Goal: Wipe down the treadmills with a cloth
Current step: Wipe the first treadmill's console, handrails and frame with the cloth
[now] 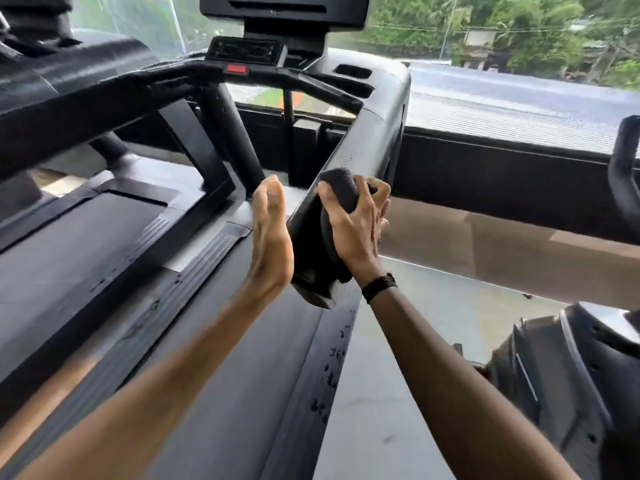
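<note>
- Treadmill [180,258]: black machine that fills the left and centre of the view. Its belt deck runs from lower left toward the console. All places below are given relative to this machine.
- Window [502,64]: behind the treadmill, spanning the top of the view. Trees and a grey roof show through it.
- Second machine [571,382]: black, well apart from the treadmill on its right side, at the lower right edge of the view.
- Right handrail [374,133]: wide black arm of the treadmill, running from the console down toward the person. Its near end lies between the two hands.
- Console [246,53]: at the head of the treadmill, above the belt deck, with a red button [236,68] on the crossbar below it.
- Left hand [270,237]: fingers straight and together, palm flat against the inner side of the right handrail's near end. It holds nothing.
- Right hand [353,223]: on the outer side of the same handrail end, fingers curled around the cloth and pressing it to the rail.
- Cloth [337,183]: dark, bunched, lying on top of the handrail's near end under the right hand. Part of it hangs below the palm.
- Wristband [379,286]: black, on the right wrist, just below the handrail end.
</note>
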`<action>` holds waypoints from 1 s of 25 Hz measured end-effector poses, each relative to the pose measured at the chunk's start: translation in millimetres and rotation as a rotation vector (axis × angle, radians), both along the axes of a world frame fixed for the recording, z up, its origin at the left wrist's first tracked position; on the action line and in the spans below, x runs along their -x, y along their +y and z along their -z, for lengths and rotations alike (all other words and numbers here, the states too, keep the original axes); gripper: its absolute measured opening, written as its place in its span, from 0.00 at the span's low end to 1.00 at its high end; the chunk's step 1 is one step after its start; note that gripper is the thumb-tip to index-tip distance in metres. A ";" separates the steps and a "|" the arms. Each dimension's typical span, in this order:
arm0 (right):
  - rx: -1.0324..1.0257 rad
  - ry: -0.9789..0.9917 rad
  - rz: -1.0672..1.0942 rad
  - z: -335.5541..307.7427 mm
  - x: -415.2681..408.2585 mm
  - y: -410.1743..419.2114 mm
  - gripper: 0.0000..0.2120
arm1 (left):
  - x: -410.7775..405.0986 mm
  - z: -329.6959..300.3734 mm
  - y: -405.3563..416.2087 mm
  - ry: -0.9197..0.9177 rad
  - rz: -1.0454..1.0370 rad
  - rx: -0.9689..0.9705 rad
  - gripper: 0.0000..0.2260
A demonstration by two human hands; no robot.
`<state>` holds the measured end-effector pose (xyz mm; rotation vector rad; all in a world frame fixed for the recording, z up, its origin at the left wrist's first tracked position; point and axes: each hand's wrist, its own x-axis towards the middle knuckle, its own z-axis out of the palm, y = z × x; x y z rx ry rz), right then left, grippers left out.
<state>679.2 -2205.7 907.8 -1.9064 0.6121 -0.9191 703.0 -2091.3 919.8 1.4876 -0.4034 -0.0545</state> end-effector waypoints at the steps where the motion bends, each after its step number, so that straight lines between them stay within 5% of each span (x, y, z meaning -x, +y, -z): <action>1: -0.087 -0.030 0.041 6.9 3.0 -1.6 0.15 | 0.1 -2.3 0.1 0.069 0.036 -0.013 0.34; 7: -0.528 -0.185 0.096 44.0 49.0 50.2 0.09 | 7.4 -12.6 3.7 0.170 0.108 -0.074 0.32; 10: -0.144 -0.115 0.129 30.0 54.6 75.8 0.20 | 6.9 -13.7 2.4 0.160 0.150 -0.111 0.34; 12: 0.232 -0.027 0.020 13.0 42.3 64.5 0.21 | 4.6 -20.3 0.2 0.162 0.224 -0.105 0.39; 14: 0.385 0.045 -0.112 -2.7 18.6 35.7 0.20 | 2.8 -29.9 -4.2 0.181 0.266 -0.083 0.40; 17: 0.195 0.073 -0.074 -17.4 -16.5 -9.1 0.19 | -3.4 -27.9 -12.4 0.103 0.211 -0.155 0.29; 25: -0.673 -0.091 0.136 28.1 2.6 -15.8 0.24 | -12.1 -22.4 -3.5 0.214 0.217 -0.201 0.36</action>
